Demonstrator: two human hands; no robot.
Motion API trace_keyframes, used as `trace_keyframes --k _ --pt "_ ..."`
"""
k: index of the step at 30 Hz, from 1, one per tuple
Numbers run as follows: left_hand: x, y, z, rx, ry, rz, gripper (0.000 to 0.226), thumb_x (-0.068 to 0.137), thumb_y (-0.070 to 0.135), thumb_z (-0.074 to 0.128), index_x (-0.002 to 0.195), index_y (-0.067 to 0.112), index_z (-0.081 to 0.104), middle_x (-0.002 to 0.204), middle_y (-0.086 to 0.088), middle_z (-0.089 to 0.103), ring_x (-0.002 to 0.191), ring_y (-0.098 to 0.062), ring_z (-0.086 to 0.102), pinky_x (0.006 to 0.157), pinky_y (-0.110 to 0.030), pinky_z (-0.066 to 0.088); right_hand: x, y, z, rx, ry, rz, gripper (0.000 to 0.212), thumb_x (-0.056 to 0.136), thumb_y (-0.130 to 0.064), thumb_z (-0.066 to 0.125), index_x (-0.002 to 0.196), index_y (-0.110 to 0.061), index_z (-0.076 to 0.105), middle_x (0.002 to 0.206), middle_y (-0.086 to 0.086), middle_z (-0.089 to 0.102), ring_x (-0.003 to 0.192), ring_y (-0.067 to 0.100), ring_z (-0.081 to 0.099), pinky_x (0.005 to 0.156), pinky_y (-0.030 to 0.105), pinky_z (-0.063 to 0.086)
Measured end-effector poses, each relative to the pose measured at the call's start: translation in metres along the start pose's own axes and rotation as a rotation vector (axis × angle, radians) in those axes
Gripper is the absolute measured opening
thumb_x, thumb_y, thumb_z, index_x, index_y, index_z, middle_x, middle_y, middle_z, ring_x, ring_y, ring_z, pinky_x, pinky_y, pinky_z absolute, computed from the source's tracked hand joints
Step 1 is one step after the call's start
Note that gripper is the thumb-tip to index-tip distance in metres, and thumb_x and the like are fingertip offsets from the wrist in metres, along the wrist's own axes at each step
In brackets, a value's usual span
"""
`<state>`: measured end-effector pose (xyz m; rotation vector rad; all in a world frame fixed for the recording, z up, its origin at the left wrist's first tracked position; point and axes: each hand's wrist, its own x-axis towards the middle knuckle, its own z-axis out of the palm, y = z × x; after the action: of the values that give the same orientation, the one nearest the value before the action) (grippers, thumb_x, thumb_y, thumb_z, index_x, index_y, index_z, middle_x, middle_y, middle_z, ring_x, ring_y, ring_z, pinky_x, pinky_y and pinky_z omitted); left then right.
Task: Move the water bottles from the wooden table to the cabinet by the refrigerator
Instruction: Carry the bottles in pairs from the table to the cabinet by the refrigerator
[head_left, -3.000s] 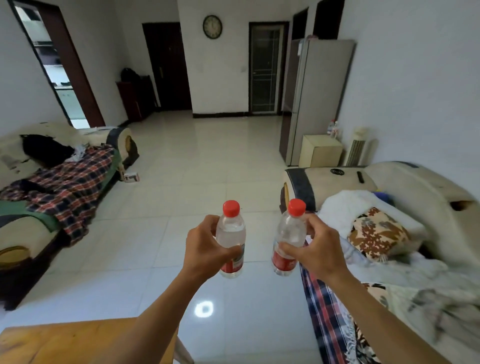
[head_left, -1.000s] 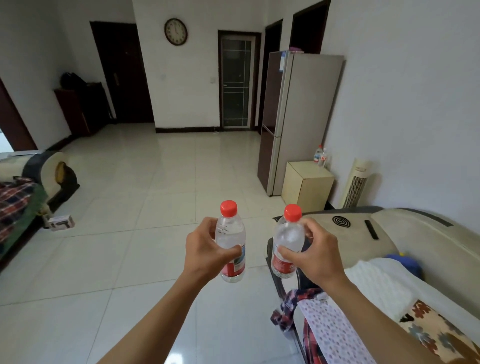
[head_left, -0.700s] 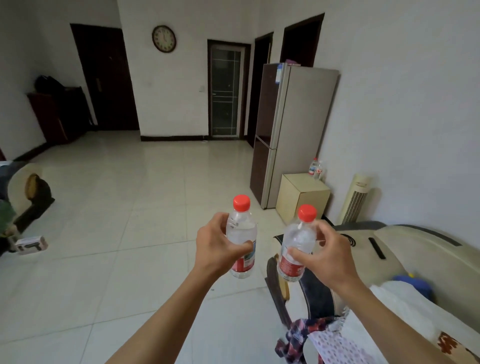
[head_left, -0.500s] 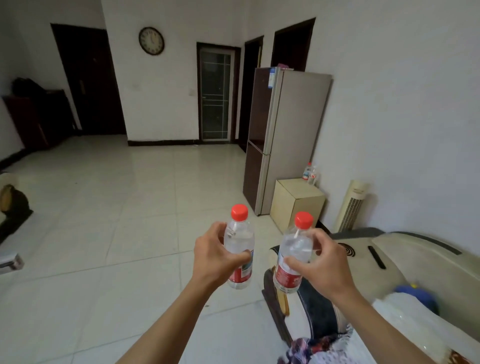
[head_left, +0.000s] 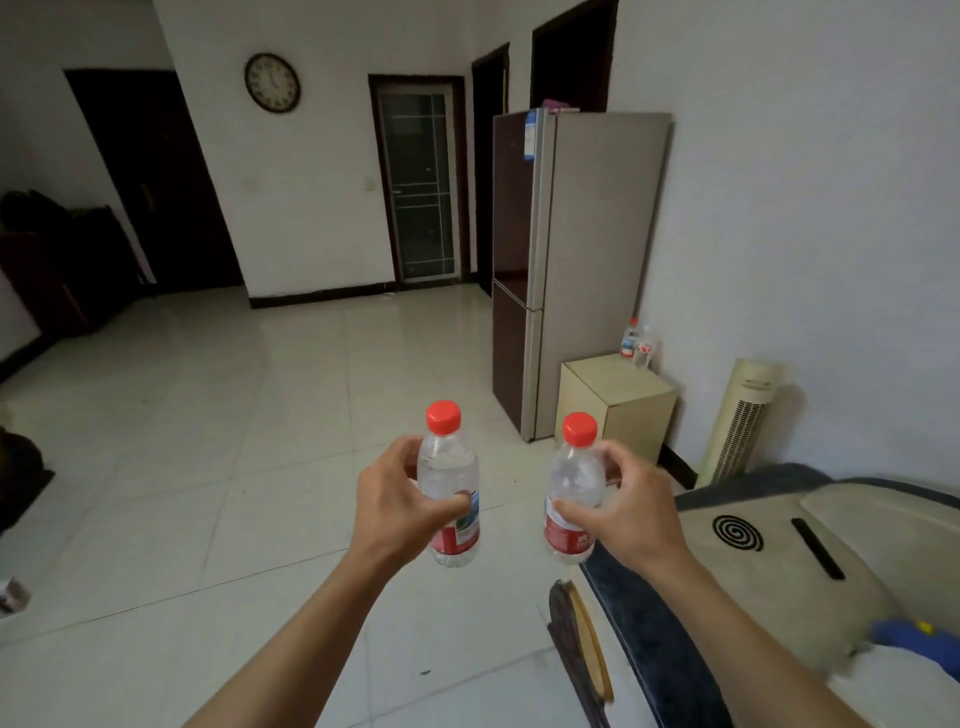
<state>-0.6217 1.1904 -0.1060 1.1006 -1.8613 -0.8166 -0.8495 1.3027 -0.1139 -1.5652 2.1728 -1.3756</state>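
Big tiled living room here, pale glossy floor (head_left: 218, 415), white walls, a round clock (head_left: 272, 82) up high and a few dark doors along the far end. Over on the right wall there's the tall fridge (head_left: 576, 270), and right beside it sits the little cream cabinet (head_left: 618, 402) with two small bottles (head_left: 638, 343) standing on its back corner by the wall. Next to that is a white tower fan (head_left: 740, 418), and closer to me on the right is the arm of a beige sofa (head_left: 779, 551) with a black spiral thing (head_left: 737, 532) lying on it and a dark slim object just beside that, can't tell what it is. I've got both arms stretched out in front of me over the floor. My left hand (head_left: 397, 506) is wrapped around the left water bottle (head_left: 449, 486), fingers curled round the middle with the thumb across the label. My right hand (head_left: 631, 506) grips the right water bottle (head_left: 574, 493) the same way. Both bottles are upright, clear, with red caps and red labels, near each other but not touching, and both are up in the air, well short of the cabinet.
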Motion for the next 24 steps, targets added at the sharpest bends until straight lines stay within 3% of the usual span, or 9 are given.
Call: trace_keyframes --k 8,13,19,24 --pt "0.095 -0.030 0.031 -0.035 -0.019 -0.025 0.056 0.060 0.021 0.087 0.110 0.019 0.062 0.099 0.006 0.068 0.088 -0.010 0.066 0.078 -0.028 0.059 0.087 0.023 0.034 -0.014 0.007 0.064 0.059 0.061 -0.037 0.088 0.109 -0.026 0.056 0.101 -0.008 0.062 0.089 0.008 0.059 0.081 0.029 0.053" --pt "0.163 -0.064 0.042 -0.060 -0.057 -0.005 0.057 0.060 0.022 0.088 0.110 0.020 0.062 0.098 0.007 0.067 0.088 -0.007 0.065 0.078 -0.025 0.056 0.144 0.029 0.069 -0.047 0.012 0.106 0.059 0.063 -0.035 0.088 0.111 -0.024 0.056 0.103 -0.007 0.063 0.089 0.007 0.059 0.083 0.030 0.053" --pt "0.261 -0.096 0.053 -0.072 -0.135 0.046 0.053 0.055 0.028 0.087 0.102 0.027 0.062 0.089 0.016 0.066 0.082 0.000 0.064 0.073 -0.026 0.058 0.218 0.030 0.105 -0.097 0.022 0.165 0.062 0.062 -0.041 0.086 0.114 -0.023 0.057 0.107 -0.005 0.064 0.096 0.013 0.063 0.087 0.043 0.058" --pt "0.330 -0.113 0.072 -0.112 -0.184 0.063 0.058 0.056 0.029 0.087 0.107 0.029 0.060 0.091 0.018 0.064 0.084 0.003 0.062 0.070 -0.017 0.050 0.271 0.043 0.126 -0.092 0.082 0.199 0.064 0.058 -0.050 0.083 0.112 -0.028 0.056 0.106 -0.010 0.065 0.097 0.010 0.064 0.085 0.039 0.059"
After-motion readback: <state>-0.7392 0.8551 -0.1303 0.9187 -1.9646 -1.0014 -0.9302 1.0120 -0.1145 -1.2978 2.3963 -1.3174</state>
